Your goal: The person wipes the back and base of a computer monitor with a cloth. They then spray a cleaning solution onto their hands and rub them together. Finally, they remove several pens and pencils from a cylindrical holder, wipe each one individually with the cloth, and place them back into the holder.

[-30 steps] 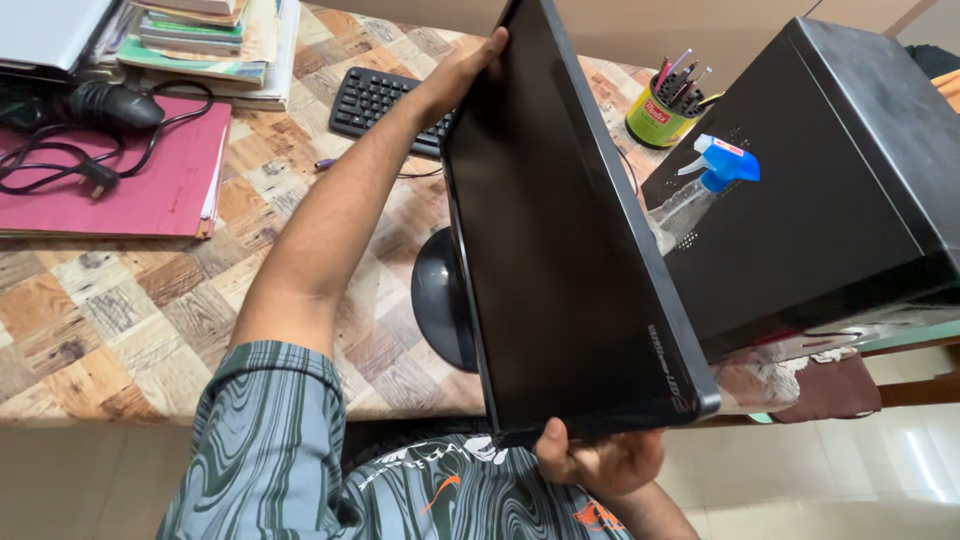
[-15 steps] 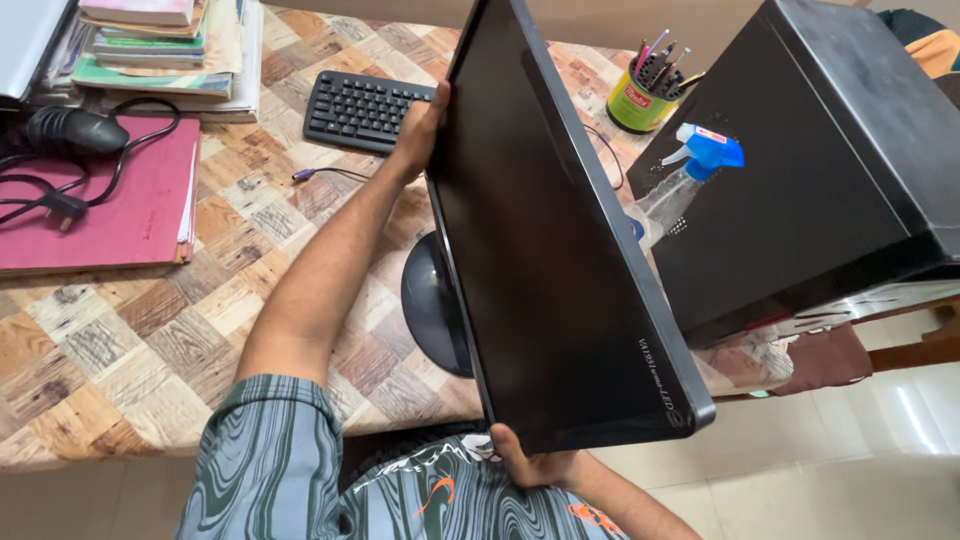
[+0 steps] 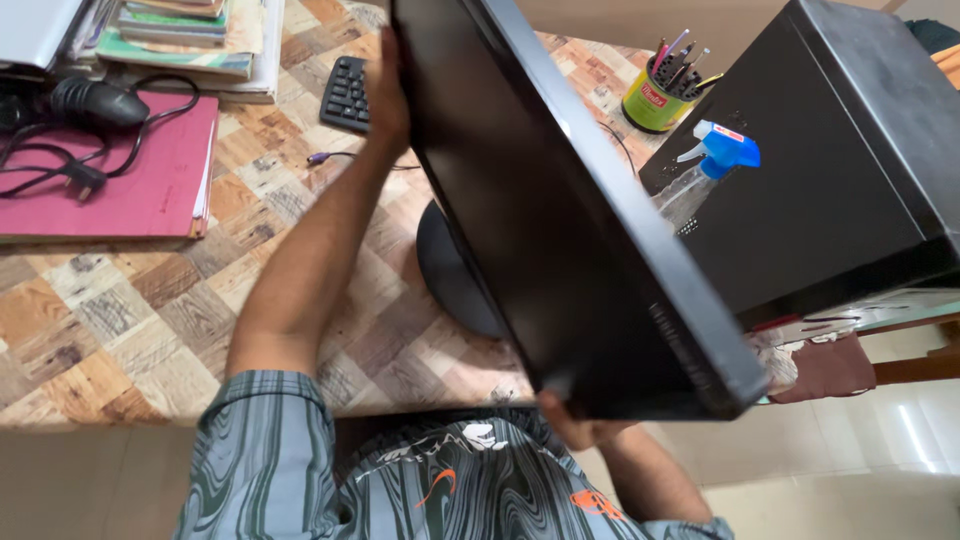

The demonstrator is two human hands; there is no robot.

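Note:
A black flat computer monitor [image 3: 540, 210] is tilted steeply toward me over the patterned table, its dark screen facing up-left. My left hand [image 3: 385, 85] grips its far left edge near the top. My right hand [image 3: 570, 425] holds the lower near corner from beneath, mostly hidden by the bezel. The monitor's round black base [image 3: 450, 275] rests on the table under the screen.
A black keyboard [image 3: 347, 93] lies behind my left hand. A spray bottle with a blue trigger [image 3: 710, 165] and a green pen cup [image 3: 662, 92] stand by a black computer case [image 3: 840, 150]. A pink folder [image 3: 130, 180], cables and stacked books sit at left.
The monitor has swung closer and tipped further toward me, now covering most of the keyboard. My left hand slid along its edge; my right hand stays under the lower corner.

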